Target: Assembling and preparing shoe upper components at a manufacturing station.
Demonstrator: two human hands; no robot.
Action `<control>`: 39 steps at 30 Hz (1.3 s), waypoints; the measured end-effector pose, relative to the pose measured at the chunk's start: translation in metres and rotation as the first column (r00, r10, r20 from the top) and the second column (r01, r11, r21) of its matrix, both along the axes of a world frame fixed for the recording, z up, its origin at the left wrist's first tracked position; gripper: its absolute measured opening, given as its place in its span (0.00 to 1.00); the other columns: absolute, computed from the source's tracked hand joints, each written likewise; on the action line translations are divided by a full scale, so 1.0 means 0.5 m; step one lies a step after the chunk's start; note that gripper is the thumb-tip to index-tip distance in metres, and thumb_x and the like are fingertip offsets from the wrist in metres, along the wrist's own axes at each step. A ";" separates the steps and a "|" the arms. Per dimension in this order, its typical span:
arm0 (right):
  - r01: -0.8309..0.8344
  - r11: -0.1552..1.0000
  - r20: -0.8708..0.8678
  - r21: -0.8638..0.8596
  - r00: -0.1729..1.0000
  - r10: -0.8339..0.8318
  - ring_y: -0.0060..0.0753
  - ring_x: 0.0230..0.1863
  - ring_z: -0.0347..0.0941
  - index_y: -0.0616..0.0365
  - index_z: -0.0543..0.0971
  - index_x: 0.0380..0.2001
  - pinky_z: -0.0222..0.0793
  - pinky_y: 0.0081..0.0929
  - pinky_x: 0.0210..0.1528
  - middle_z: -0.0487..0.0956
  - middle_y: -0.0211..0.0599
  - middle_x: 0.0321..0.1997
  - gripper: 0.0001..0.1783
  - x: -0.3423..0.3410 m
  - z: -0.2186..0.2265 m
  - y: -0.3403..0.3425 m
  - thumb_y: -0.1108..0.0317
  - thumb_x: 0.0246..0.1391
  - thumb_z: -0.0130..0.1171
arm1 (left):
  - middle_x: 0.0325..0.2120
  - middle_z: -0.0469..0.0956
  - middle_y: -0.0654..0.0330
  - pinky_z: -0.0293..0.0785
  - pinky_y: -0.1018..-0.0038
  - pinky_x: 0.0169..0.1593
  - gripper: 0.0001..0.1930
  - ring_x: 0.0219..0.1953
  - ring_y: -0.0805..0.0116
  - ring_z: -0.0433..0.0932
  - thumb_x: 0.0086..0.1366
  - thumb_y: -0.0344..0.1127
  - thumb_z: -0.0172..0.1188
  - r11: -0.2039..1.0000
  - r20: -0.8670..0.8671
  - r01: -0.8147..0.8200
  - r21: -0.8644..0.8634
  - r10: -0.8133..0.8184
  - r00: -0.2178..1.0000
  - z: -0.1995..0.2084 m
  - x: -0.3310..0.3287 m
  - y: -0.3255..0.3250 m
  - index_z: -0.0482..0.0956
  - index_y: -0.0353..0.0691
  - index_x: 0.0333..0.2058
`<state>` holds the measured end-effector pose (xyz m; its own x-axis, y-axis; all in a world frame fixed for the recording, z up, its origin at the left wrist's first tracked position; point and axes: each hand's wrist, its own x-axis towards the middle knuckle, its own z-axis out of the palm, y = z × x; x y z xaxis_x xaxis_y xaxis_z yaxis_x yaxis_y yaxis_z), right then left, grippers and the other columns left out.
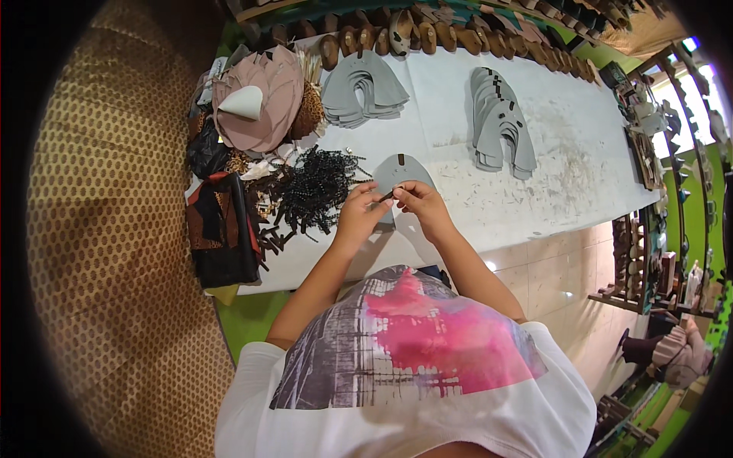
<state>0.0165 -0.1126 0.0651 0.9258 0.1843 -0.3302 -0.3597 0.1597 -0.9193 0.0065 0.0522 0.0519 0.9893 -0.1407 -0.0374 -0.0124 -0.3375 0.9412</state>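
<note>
Over the near edge of the white table, my left hand (356, 216) and my right hand (426, 211) meet and pinch a small dark strip (387, 196) between their fingertips. Under them lies a grey U-shaped shoe-upper piece (413, 172), with a short dark tab at its top; my hands cover part of it. Left of my left hand sits a tangled heap of black beaded strands (314, 187). Several short dark strips (276, 240) are scattered beside that heap, nearer to me.
Grey upper pieces are stacked at the back (365, 90) and, fanned out with dark tabs, at the right (501, 122). Pink cut pieces (263, 114) pile up at the left. Wooden shoe lasts (447, 37) line the far edge. A person (679, 351) is at lower right.
</note>
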 end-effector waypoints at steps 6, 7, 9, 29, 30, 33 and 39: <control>0.011 0.999 -0.027 -0.040 1.000 -0.012 0.18 0.30 0.68 0.58 0.76 0.33 0.63 0.16 0.35 0.75 0.26 0.29 0.11 0.004 -0.019 -0.046 0.63 0.51 0.59 | 0.47 0.69 0.56 0.67 0.76 0.43 0.09 0.45 0.68 0.70 0.56 0.36 0.61 1.000 0.015 -0.020 0.015 0.019 1.000 0.012 0.006 -0.032 0.79 0.36 0.32; -0.030 0.998 -0.018 -0.059 0.999 0.029 0.18 0.29 0.68 0.58 0.76 0.33 0.63 0.16 0.34 0.75 0.26 0.29 0.10 0.003 -0.021 -0.051 0.63 0.51 0.59 | 0.47 0.69 0.56 0.67 0.76 0.43 0.09 0.45 0.68 0.70 0.56 0.36 0.61 1.000 0.012 -0.018 0.015 0.018 1.000 0.007 0.007 -0.035 0.79 0.36 0.32; -0.073 0.994 -0.010 -0.077 0.997 0.072 0.18 0.29 0.67 0.58 0.76 0.32 0.63 0.16 0.34 0.75 0.26 0.29 0.10 0.001 -0.023 -0.055 0.63 0.51 0.59 | 0.46 0.70 0.55 0.67 0.77 0.41 0.09 0.42 0.69 0.71 0.56 0.35 0.60 1.000 -0.042 0.024 0.001 -0.024 0.999 -0.006 0.009 -0.041 0.79 0.36 0.32; -0.034 0.678 0.155 -0.734 0.964 0.216 0.39 0.27 0.74 0.57 0.80 0.27 0.69 0.30 0.32 0.78 0.41 0.25 0.10 0.079 -0.073 -0.107 0.63 0.44 0.58 | 0.45 0.71 0.59 0.58 0.62 0.54 0.11 0.53 0.58 0.63 0.53 0.42 0.60 0.891 0.116 -0.053 0.452 0.000 0.993 -0.035 0.078 -0.061 0.79 0.47 0.35; -0.035 0.678 0.155 -0.734 0.964 0.217 0.39 0.27 0.74 0.57 0.80 0.27 0.69 0.30 0.32 0.78 0.41 0.25 0.10 0.084 -0.072 -0.105 0.63 0.44 0.58 | 0.45 0.71 0.59 0.58 0.62 0.54 0.11 0.53 0.58 0.63 0.53 0.42 0.60 0.890 0.116 -0.054 0.452 0.001 0.993 -0.038 0.085 -0.060 0.79 0.47 0.35; -0.079 0.648 0.105 -0.758 0.965 0.241 0.34 0.28 0.74 0.59 0.80 0.28 0.68 0.27 0.33 0.78 0.39 0.27 0.10 0.098 -0.073 -0.101 0.64 0.44 0.59 | 0.49 0.69 0.59 0.56 0.59 0.55 0.15 0.54 0.56 0.61 0.53 0.44 0.59 0.838 0.095 -0.052 0.544 0.000 0.995 -0.046 0.104 -0.061 0.78 0.48 0.39; -0.099 0.605 0.110 -0.790 0.948 0.299 0.41 0.34 0.72 0.56 0.80 0.27 0.67 0.33 0.37 0.76 0.39 0.31 0.09 0.111 -0.077 -0.105 0.64 0.43 0.58 | 0.57 0.59 0.52 0.51 0.53 0.58 0.27 0.59 0.49 0.55 0.52 0.45 0.60 0.658 0.115 -0.067 0.750 -0.031 0.993 -0.067 0.142 -0.077 0.69 0.46 0.52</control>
<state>0.0720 -0.1652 0.0264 0.9592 0.1445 -0.2430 -0.0787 -0.6891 -0.7204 0.0774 0.0139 0.0182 0.9954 -0.0949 -0.0159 -0.0829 -0.9298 0.3585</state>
